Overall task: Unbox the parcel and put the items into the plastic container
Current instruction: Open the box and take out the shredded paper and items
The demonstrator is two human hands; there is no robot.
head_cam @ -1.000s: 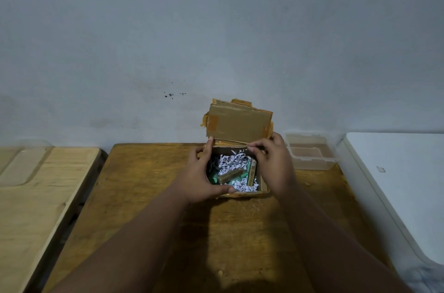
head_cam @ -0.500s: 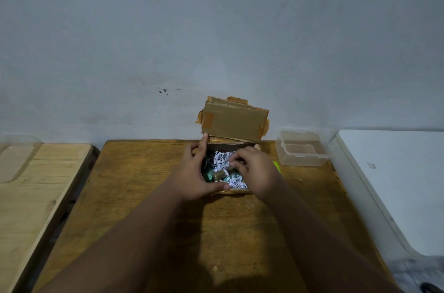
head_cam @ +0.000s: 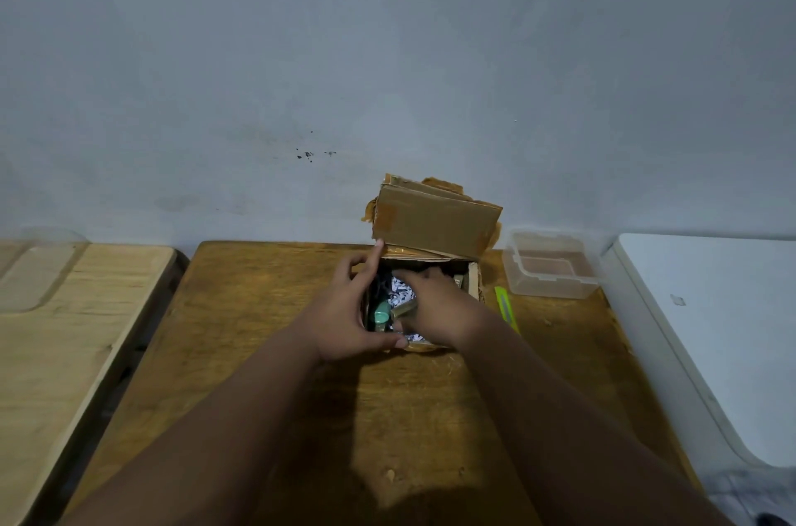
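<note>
Cardboard parcel point(head_cam: 433, 224) open (flap upright); shredded paper point(head_cam: 402, 292) inside

Plain grey-blue wall point(head_cam: 387, 51) across the upper half, few dark specks point(head_cam: 308, 155) near centre. Dark brown wooden desk point(head_cam: 267, 310) butted against it, lighter wooden table point(head_cam: 64, 331) just beside on the left with a narrow gap between, white surface point(head_cam: 710, 331) with rounded corner on the right. Dim, even light; soft shadow on the near desk edge.
</note>
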